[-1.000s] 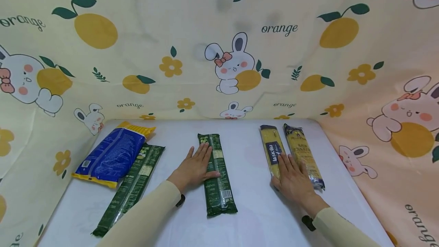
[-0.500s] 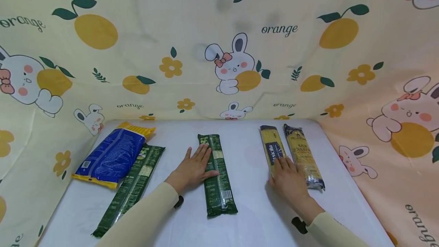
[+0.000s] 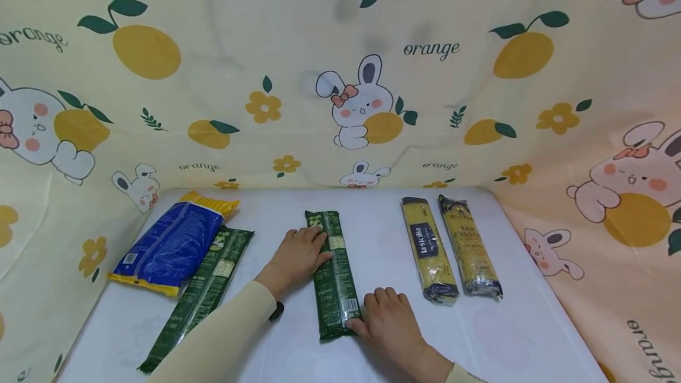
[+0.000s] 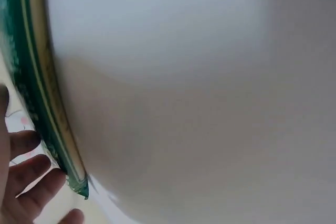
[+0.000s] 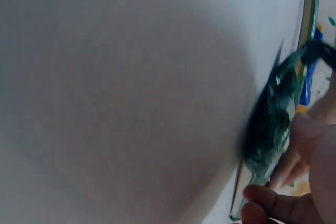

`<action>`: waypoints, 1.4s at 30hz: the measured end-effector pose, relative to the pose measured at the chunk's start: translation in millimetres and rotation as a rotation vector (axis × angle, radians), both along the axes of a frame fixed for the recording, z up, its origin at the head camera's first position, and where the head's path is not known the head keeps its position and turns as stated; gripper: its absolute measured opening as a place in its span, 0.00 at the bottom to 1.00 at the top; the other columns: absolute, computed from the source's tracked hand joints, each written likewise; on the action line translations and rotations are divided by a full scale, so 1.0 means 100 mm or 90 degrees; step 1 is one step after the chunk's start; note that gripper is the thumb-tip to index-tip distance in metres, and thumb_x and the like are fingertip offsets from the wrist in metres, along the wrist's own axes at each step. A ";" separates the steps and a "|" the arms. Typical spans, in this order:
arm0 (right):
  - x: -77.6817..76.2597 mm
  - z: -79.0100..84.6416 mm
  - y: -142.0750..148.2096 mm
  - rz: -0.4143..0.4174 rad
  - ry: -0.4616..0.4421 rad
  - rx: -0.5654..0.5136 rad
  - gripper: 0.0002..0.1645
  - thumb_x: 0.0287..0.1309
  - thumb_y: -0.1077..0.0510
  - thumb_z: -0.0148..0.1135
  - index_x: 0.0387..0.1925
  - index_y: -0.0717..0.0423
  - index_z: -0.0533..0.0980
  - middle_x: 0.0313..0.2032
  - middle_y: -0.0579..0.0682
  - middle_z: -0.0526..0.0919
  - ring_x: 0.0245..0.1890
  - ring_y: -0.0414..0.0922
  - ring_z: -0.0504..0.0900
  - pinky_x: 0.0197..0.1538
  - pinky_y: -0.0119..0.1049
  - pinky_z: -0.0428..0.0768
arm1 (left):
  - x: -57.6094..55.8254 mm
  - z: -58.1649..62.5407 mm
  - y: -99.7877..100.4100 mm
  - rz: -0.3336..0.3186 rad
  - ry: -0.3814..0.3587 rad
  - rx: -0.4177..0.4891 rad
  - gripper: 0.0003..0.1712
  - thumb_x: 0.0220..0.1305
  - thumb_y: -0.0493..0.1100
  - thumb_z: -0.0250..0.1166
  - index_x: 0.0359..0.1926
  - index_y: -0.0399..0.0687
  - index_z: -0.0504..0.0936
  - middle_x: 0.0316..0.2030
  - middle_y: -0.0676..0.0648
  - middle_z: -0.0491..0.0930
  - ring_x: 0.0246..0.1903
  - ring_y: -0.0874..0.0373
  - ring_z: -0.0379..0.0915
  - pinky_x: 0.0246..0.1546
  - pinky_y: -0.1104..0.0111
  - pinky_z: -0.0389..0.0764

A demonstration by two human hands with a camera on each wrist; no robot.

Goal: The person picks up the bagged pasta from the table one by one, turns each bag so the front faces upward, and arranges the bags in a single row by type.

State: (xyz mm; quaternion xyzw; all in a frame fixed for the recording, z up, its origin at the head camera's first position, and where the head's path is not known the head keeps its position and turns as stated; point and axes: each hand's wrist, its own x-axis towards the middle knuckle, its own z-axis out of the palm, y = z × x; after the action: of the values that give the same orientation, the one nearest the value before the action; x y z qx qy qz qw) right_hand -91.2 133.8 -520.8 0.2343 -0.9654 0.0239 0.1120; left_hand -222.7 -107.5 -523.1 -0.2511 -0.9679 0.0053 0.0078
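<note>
Right hand (image 3: 392, 324) just ditched the La Sicilia pack (image 3: 430, 253) for the middle green pack (image 3: 334, 288) left of it, thumb touching but can't tell if it's gripping, so with the left hand (image 3: 298, 256) grasping that too, both hands are on it now.

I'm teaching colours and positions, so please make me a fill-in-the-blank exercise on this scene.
The left hand and right hand both touch the middle packet, coloured ____.
In the head view, the blue-and-yellow bag lies to its ____.
The yellow packets number ____.

Missing words: green; left; two.
</note>
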 end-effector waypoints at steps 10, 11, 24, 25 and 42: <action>0.05 -0.03 -0.09 -0.032 -0.064 0.019 0.30 0.61 0.30 0.68 0.27 0.52 0.78 0.23 0.44 0.70 0.28 0.44 0.71 0.32 0.39 0.64 | -0.55 0.05 0.28 0.032 0.069 0.012 0.22 0.84 0.57 0.52 0.58 0.49 0.85 0.55 0.45 0.81 0.56 0.47 0.75 0.56 0.49 0.77; 0.05 -0.03 -0.10 -0.035 -0.066 0.021 0.30 0.61 0.30 0.69 0.26 0.52 0.78 0.23 0.44 0.71 0.28 0.44 0.72 0.32 0.39 0.64 | -0.60 0.05 0.30 0.034 0.065 0.010 0.23 0.84 0.57 0.51 0.57 0.49 0.85 0.55 0.44 0.80 0.56 0.46 0.75 0.56 0.49 0.77; 0.04 -0.03 -0.13 -0.035 -0.084 0.008 0.29 0.62 0.31 0.68 0.28 0.53 0.79 0.24 0.43 0.71 0.29 0.43 0.72 0.33 0.39 0.64 | -0.79 -0.02 0.44 0.086 0.013 0.005 0.27 0.86 0.56 0.47 0.54 0.41 0.85 0.52 0.40 0.77 0.55 0.43 0.70 0.57 0.45 0.73; 0.03 -0.03 -0.13 -0.034 -0.088 0.004 0.29 0.63 0.31 0.68 0.28 0.53 0.79 0.24 0.43 0.71 0.29 0.43 0.72 0.33 0.39 0.64 | -0.80 -0.03 0.44 0.089 0.014 0.001 0.27 0.86 0.56 0.47 0.54 0.40 0.84 0.52 0.40 0.77 0.54 0.42 0.70 0.57 0.45 0.72; -0.08 0.06 -0.12 -0.042 -0.155 -0.088 0.30 0.67 0.31 0.65 0.23 0.49 0.74 0.22 0.42 0.70 0.26 0.42 0.69 0.31 0.38 0.61 | -0.81 0.34 0.29 -0.034 0.329 0.144 0.20 0.86 0.51 0.47 0.43 0.39 0.73 0.41 0.41 0.73 0.42 0.44 0.67 0.46 0.52 0.69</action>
State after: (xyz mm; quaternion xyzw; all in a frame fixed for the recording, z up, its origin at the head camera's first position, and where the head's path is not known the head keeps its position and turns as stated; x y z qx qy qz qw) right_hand -99.1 121.7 -514.8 0.1897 -0.9751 0.1145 0.0107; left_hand -303.3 -78.1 -489.4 -0.2646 -0.9212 -0.0391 0.2825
